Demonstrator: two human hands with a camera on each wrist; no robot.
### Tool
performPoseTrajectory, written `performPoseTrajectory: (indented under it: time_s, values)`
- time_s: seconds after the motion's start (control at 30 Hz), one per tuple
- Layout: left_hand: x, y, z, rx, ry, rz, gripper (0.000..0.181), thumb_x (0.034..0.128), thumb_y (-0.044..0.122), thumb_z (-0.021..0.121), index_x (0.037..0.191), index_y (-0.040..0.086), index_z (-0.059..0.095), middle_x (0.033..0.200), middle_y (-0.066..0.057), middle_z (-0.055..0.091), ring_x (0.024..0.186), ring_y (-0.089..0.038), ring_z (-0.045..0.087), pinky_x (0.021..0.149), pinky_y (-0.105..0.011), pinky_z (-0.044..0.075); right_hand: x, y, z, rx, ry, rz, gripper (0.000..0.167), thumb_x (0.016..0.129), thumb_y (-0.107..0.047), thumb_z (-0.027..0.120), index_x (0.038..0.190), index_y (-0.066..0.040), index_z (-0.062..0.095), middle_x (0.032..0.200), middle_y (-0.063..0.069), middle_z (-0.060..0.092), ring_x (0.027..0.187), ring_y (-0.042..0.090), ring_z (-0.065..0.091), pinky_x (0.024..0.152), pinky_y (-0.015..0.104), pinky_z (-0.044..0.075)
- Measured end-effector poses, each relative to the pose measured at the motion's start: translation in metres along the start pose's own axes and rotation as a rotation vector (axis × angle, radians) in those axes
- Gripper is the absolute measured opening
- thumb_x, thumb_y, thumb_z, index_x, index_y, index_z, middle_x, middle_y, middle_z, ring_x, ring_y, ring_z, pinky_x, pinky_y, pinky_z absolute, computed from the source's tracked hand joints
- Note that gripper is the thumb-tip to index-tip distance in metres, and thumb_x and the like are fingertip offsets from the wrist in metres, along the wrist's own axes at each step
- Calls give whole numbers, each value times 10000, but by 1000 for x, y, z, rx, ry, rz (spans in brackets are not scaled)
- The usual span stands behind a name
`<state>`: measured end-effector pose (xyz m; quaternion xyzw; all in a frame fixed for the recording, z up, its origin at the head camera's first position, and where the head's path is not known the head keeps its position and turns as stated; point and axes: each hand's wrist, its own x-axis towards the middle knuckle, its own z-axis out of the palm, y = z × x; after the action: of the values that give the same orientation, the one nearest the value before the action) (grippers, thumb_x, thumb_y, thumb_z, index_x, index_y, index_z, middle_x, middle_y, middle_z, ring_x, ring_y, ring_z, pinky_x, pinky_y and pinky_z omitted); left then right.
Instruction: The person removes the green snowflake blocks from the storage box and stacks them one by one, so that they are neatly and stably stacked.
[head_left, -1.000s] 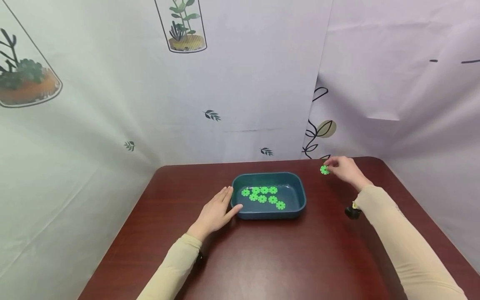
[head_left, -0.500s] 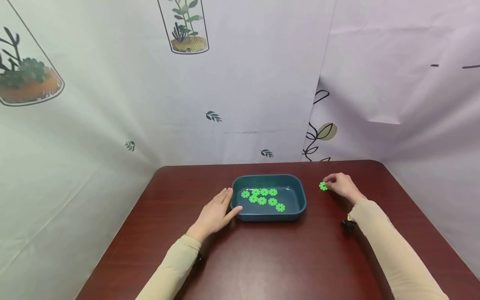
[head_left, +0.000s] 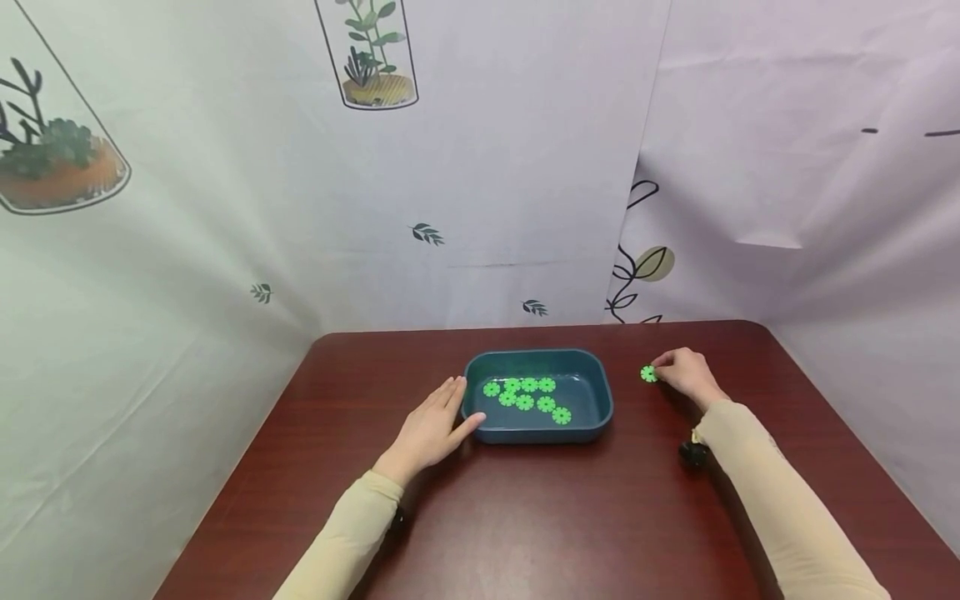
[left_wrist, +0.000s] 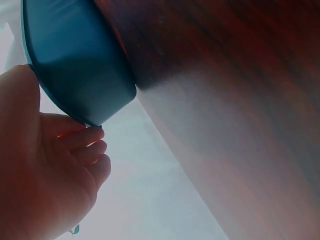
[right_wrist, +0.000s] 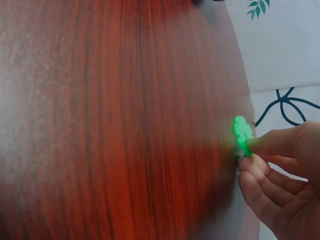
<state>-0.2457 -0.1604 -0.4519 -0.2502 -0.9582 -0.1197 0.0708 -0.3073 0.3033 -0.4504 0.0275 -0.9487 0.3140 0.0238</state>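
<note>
A dark teal tray (head_left: 540, 435) stands on the table, with several flat green flower-shaped pieces (head_left: 525, 402) lying in its left and middle part. The left hand (head_left: 427, 427) touches the tray's left side with straight fingers, the thumb near its front left corner; in the left wrist view, this hand (left_wrist: 55, 165) lies along the outer wall of the tray (left_wrist: 80, 65). To the right of the tray, the right hand (head_left: 692, 377) pinches one green piece (head_left: 648, 374). In the right wrist view that piece (right_wrist: 242, 131) stands out from between thumb and fingers.
The dark red table (head_left: 570, 517) has rounded back corners. Behind it and at both sides hangs a pale cloth (head_left: 510, 167) printed with plants and leaves. A black object (head_left: 693, 453) sits at the right wrist.
The right hand has moved toward the front of the table with the green piece between its fingers, then stayed nearly still. The left hand and the tray look the same.
</note>
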Motion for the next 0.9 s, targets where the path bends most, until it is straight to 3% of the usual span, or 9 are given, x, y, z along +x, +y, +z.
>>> performPoseTrajectory:
  time_s: [0.33,0.9]
  values:
    - [2,1,0,-12,1,-5,812,1026,594,435,1548,-21,337,1594,-174,353,1508,-260,258,1193,-420,275,0,-4,-1,0,17,32,223,908,-58,650,1033,112,721,1019,257,702,950,407,621,825,530,516]
    - [-1,1,1,-29,12,2,800,1026,584,448,1545,-17,352,1593,-164,359,1502,-285,274,1182,-441,294,-4,2,6,30,31,50,236,924,-57,627,1069,105,720,1117,304,671,1039,457,588,875,554,502]
